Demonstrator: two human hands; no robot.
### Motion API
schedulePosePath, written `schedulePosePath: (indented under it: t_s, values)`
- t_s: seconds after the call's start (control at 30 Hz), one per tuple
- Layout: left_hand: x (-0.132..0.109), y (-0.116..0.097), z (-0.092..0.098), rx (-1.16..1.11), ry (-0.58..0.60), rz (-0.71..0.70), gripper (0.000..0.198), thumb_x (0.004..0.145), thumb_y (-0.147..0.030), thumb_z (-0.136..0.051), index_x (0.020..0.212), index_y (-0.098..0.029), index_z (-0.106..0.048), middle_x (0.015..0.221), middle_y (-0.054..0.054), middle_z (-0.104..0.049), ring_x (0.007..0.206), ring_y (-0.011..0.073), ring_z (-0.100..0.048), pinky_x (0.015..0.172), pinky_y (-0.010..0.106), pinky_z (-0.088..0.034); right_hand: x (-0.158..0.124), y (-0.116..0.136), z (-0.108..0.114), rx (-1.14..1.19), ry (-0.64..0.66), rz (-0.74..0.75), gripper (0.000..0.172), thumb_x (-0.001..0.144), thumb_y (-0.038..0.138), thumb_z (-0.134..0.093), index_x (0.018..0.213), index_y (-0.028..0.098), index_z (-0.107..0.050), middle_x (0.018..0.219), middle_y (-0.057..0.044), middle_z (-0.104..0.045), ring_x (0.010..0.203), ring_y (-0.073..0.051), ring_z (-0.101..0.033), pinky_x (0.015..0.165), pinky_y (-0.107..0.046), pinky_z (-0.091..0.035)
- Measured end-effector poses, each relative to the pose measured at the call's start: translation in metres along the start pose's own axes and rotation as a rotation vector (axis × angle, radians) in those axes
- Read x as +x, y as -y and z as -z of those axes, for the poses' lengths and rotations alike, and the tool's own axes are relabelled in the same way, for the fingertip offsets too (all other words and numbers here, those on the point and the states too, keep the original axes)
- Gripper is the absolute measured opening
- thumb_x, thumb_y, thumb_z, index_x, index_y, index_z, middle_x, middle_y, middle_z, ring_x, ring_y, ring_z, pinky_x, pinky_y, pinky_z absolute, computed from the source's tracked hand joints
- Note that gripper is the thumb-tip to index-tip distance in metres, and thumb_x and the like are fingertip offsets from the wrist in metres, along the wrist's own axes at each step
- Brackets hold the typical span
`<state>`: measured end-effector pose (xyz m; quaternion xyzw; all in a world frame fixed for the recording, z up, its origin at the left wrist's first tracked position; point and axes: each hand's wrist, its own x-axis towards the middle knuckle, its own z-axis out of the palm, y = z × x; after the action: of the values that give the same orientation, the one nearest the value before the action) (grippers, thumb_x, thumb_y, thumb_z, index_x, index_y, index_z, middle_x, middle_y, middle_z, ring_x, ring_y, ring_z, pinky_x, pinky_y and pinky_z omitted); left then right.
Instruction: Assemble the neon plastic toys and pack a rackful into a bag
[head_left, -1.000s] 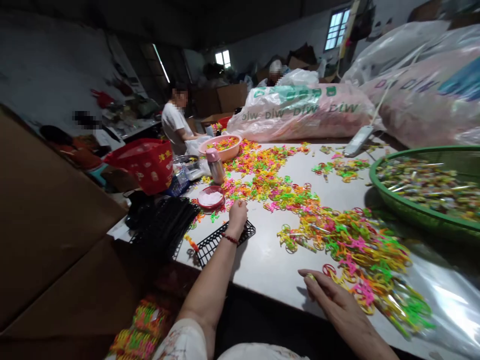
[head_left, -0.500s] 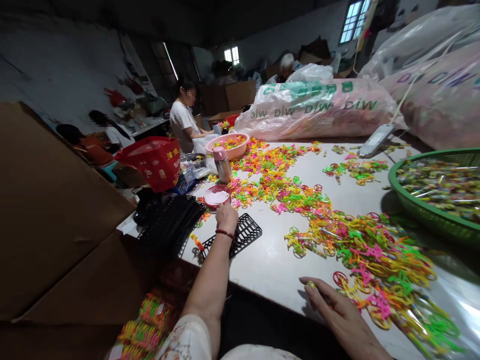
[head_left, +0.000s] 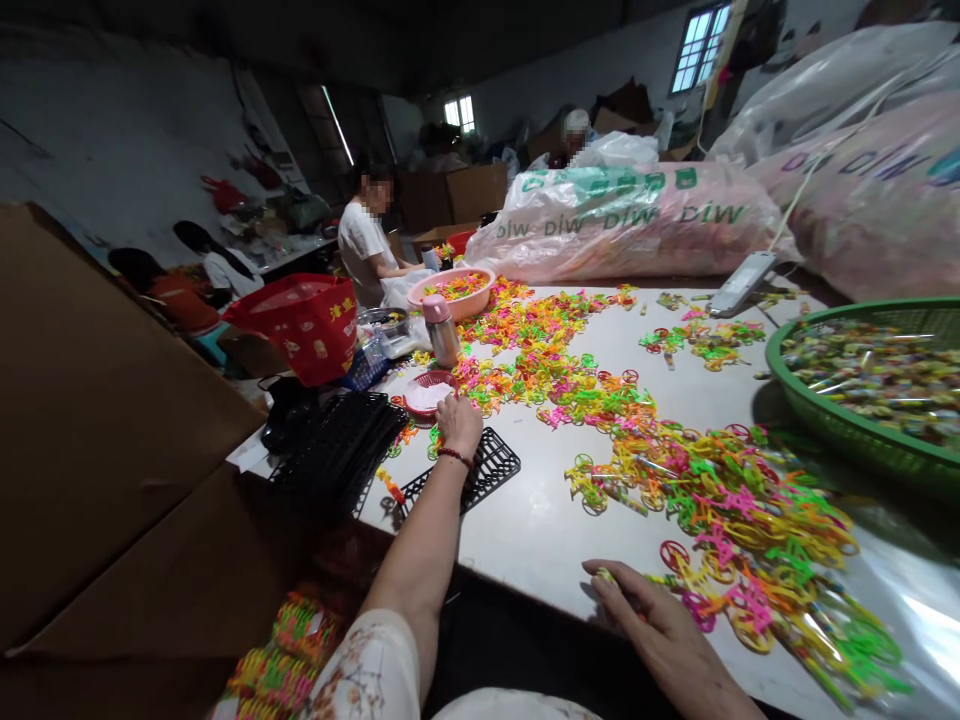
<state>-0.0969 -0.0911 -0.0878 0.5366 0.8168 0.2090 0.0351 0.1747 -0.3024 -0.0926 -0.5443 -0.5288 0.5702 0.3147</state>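
My left hand point(head_left: 459, 425), a beaded bracelet at its wrist, reaches to the near edge of a small red basket point(head_left: 417, 411) with white paper slips point(head_left: 429, 396) in it. Its fingers are curled, and what they grip is hidden. Just behind it, partly under my forearm, lies a black plastic grid tray point(head_left: 491, 465). At the table's front edge my right hand point(head_left: 660, 625) pinches a thin, yellowish plastic toy tube point(head_left: 604, 576) between thumb and fingers. Close beside that hand spreads a long pile of bright plastic toys point(head_left: 720, 500) with wheels and clear tubes.
Black grid trays point(head_left: 341, 450) are stacked at left, beside a red bag point(head_left: 300, 325). A pink-lidded flask point(head_left: 442, 335) and a pink basin point(head_left: 454, 305) stand farther back. The green basket point(head_left: 795, 390) of tubes is at right. A co-worker point(head_left: 367, 240) sits beyond the table.
My left hand has shifted slightly right and its fingers now lie at the basket's edge. A purple wheel and a yellow-green stick now show beside my right hand. The view has shifted slightly.
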Motion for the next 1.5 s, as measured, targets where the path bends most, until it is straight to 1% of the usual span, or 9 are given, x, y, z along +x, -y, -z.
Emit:
schedulePosePath:
  t_s: [0.23, 0.33, 0.47, 0.63, 0.9, 1.1, 1.23, 1.37, 1.5]
  values:
    - [0.015, -0.006, -0.007, -0.222, 0.058, 0.058, 0.031, 0.070, -0.019, -0.071, 0.099, -0.013, -0.065, 0.123, 0.020, -0.056, 0.121, 0.0343, -0.046, 0.097, 0.040, -0.036, -0.003, -0.002, 0.008, -0.067, 0.040, -0.008, 0.053, 0.086, 0.062, -0.052, 0.115, 0.020, -0.067, 0.080, -0.003, -0.064, 0.078, -0.019, -0.060, 0.075, -0.028, -0.053]
    - [0.009, -0.008, -0.004, -0.409, 0.114, 0.053, 0.029, 0.062, -0.018, -0.076, 0.089, -0.014, -0.063, 0.104, 0.015, -0.064, 0.106, 0.0299, -0.056, 0.088, 0.037, -0.042, -0.002, -0.002, 0.007, -0.026, 0.052, -0.017, 0.054, 0.087, 0.063, -0.051, 0.116, 0.020, -0.065, 0.084, -0.003, -0.061, 0.080, -0.018, -0.058, 0.076, -0.028, -0.053]
    - [-0.021, -0.022, -0.008, -0.738, 0.251, 0.040, 0.026, 0.069, -0.034, -0.073, 0.080, -0.015, -0.060, 0.075, 0.005, -0.063, 0.070, 0.0172, -0.060, 0.066, 0.029, -0.047, -0.002, 0.001, 0.005, -0.045, 0.056, 0.016, 0.052, 0.089, 0.062, -0.048, 0.116, 0.020, -0.065, 0.083, -0.003, -0.059, 0.080, -0.018, -0.057, 0.075, -0.028, -0.052]
    - [-0.067, -0.039, -0.015, -1.071, 0.365, 0.036, 0.033, 0.071, -0.046, -0.069, 0.080, -0.015, -0.059, 0.073, 0.003, -0.063, 0.060, 0.0104, -0.056, 0.060, 0.025, -0.049, -0.005, 0.002, 0.004, -0.075, 0.053, 0.066, 0.050, 0.091, 0.060, -0.046, 0.115, 0.021, -0.065, 0.082, -0.002, -0.059, 0.078, -0.018, -0.057, 0.073, -0.029, -0.051]
    - [-0.046, -0.002, 0.014, -1.132, 0.018, 0.234, 0.007, 0.079, -0.024, -0.060, 0.082, -0.020, -0.056, 0.072, -0.002, -0.058, 0.064, 0.0107, -0.055, 0.057, 0.020, -0.042, -0.010, -0.003, 0.013, -0.067, 0.017, 0.053, 0.052, 0.090, 0.061, -0.046, 0.116, 0.020, -0.065, 0.079, -0.002, -0.058, 0.076, -0.018, -0.056, 0.072, -0.029, -0.051]
    - [-0.041, 0.006, 0.010, -1.132, 0.016, 0.322, 0.008, 0.084, -0.026, -0.054, 0.087, -0.018, -0.055, 0.078, 0.002, -0.061, 0.065, 0.0134, -0.063, 0.061, 0.027, -0.051, -0.006, -0.006, 0.009, 0.016, 0.050, 0.039, 0.052, 0.090, 0.060, -0.049, 0.119, 0.020, -0.064, 0.092, -0.005, -0.061, 0.087, -0.019, -0.058, 0.079, -0.029, -0.052]
    - [-0.042, 0.010, 0.013, -1.050, -0.110, 0.333, 0.005, 0.087, -0.021, -0.048, 0.089, -0.020, -0.052, 0.090, 0.006, -0.060, 0.085, 0.0197, -0.064, 0.078, 0.040, -0.053, -0.005, -0.006, 0.010, 0.008, 0.056, 0.038, 0.052, 0.090, 0.060, -0.049, 0.120, 0.020, -0.064, 0.092, -0.005, -0.062, 0.086, -0.019, -0.058, 0.078, -0.029, -0.053]
    - [-0.037, 0.000, 0.015, -0.749, -0.196, 0.049, 0.012, 0.084, -0.020, -0.054, 0.096, -0.019, -0.055, 0.117, 0.012, -0.055, 0.121, 0.0266, -0.047, 0.106, 0.048, -0.036, -0.007, -0.004, 0.011, -0.005, 0.046, 0.026, 0.053, 0.089, 0.061, -0.049, 0.118, 0.019, -0.065, 0.088, -0.004, -0.060, 0.082, -0.018, -0.057, 0.076, -0.029, -0.052]
    - [-0.037, -0.043, -0.009, -0.484, 0.052, -0.361, 0.016, 0.081, -0.019, -0.059, 0.097, -0.018, -0.060, 0.110, 0.011, -0.061, 0.114, 0.0256, -0.050, 0.106, 0.043, -0.035, -0.007, -0.003, 0.008, -0.025, 0.036, 0.031, 0.054, 0.089, 0.062, -0.048, 0.117, 0.018, -0.066, 0.083, -0.003, -0.060, 0.079, -0.018, -0.057, 0.074, -0.029, -0.051]
